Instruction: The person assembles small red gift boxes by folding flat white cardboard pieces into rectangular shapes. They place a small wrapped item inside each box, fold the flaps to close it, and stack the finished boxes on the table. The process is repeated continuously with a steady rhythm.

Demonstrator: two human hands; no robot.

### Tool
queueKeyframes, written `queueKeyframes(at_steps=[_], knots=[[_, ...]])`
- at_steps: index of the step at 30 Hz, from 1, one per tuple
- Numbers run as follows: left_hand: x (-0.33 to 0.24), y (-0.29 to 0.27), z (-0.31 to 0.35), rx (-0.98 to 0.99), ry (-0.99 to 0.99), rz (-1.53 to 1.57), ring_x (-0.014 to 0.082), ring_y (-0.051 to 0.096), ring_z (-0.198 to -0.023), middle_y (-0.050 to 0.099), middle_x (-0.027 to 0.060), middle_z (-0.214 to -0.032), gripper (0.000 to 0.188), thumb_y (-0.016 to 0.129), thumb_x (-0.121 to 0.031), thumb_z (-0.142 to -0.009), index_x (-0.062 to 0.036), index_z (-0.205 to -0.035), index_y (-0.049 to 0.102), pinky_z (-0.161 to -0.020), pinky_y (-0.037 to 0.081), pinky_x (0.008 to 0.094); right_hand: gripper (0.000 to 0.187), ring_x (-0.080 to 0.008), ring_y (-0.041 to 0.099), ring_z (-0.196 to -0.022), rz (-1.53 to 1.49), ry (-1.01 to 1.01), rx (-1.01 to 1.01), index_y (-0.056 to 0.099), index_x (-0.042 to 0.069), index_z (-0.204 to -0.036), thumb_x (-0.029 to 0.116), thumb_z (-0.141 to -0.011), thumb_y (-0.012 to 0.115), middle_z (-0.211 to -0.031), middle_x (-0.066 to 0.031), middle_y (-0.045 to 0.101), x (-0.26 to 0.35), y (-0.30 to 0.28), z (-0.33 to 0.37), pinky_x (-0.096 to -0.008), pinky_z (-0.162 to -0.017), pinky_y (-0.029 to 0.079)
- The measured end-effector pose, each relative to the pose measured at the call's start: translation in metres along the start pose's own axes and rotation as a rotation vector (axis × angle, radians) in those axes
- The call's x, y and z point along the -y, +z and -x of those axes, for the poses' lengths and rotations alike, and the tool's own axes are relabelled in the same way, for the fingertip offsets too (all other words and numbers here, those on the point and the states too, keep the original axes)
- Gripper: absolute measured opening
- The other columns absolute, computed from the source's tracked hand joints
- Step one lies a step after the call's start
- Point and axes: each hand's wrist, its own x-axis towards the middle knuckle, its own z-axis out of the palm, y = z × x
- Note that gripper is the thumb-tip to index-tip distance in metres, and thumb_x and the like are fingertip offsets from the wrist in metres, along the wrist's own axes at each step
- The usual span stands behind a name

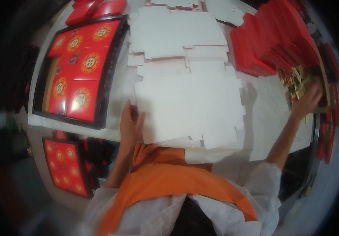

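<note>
A stack of flat white cardboard blanks with notched, tabbed edges lies in front of me on the table. My left hand is at the left edge of the nearest blank, thumb and fingers apart, holding nothing visible. Far to the right, my right hand reaches into an open box of small gold and red packets. Its fingers are dim and partly hidden, so I cannot make out a packet in them.
On the left, a black-rimmed tray holds several red boxes with round gold patterns. Another tray of red boxes is lower down beside the table. Red boxes stand in a leaning row at the far right, and more red pieces lie far left.
</note>
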Motion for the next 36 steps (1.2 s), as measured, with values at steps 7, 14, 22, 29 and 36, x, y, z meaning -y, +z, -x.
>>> queueKeyframes(at_steps=[7, 14, 22, 29, 36], knots=[[-0.007, 0.01, -0.031, -0.011, 0.065, 0.019, 0.0093, 0.047, -0.062, 0.052, 0.003, -0.071, 0.031, 0.056, -0.007, -0.08, 0.0013, -0.109, 0.051, -0.058, 0.04, 0.0224, 0.045, -0.0333, 0.025, -0.125, 0.377, -0.273, 1.038, 0.039, 0.004, -0.123, 0.017, -0.082, 0.053, -0.133, -0.0171, 0.031, -0.08, 0.037, 0.175, -0.0448, -0.102, 0.016], [-0.03, -0.003, -0.067, 0.14, -0.158, -0.058, 0.0166, 0.051, -0.065, 0.058, 0.0102, -0.08, 0.033, 0.051, -0.021, -0.086, 0.0001, -0.111, 0.05, -0.062, 0.044, 0.0276, 0.05, -0.0314, 0.018, -0.128, 0.483, -0.29, 1.046, 0.034, 0.006, -0.128, 0.018, -0.083, 0.05, -0.137, -0.0161, 0.025, -0.073, 0.057, 0.19, -0.0514, -0.101, 0.009], [-0.045, -0.004, -0.058, 0.136, -0.249, 0.637, 0.0127, 0.048, -0.076, 0.055, 0.0042, -0.082, 0.036, 0.038, -0.03, -0.091, 0.0016, -0.091, 0.054, -0.071, 0.041, 0.0263, 0.045, -0.03, 0.021, -0.126, 0.478, -0.223, 0.961, 0.035, 0.001, -0.126, 0.014, -0.084, 0.045, -0.137, -0.0163, 0.024, -0.071, 0.053, 0.198, -0.0466, -0.102, 0.009], [-0.04, -0.001, -0.061, 0.317, -0.567, 1.29, 0.0136, 0.055, -0.078, 0.058, 0.0059, -0.089, 0.034, 0.043, -0.03, -0.089, -0.0014, -0.102, 0.054, -0.071, 0.046, 0.0261, 0.043, -0.0313, 0.02, -0.126, 0.473, -0.192, 0.976, 0.037, 0.001, -0.123, 0.016, -0.083, 0.045, -0.135, -0.0172, 0.027, -0.052, 0.053, 0.197, -0.0497, -0.101, 0.009], [-0.012, 0.01, -0.067, 0.183, -0.323, 0.742, 0.0194, 0.053, -0.094, 0.055, 0.0109, -0.103, 0.029, 0.044, -0.023, -0.086, -0.0003, -0.099, 0.055, -0.081, 0.041, 0.0284, 0.043, -0.0315, 0.022, -0.126, 0.395, -0.236, 0.952, 0.037, 0.002, -0.123, 0.016, -0.083, 0.045, -0.134, -0.0171, 0.029, -0.051, 0.05, 0.197, -0.0503, -0.101, 0.009]])
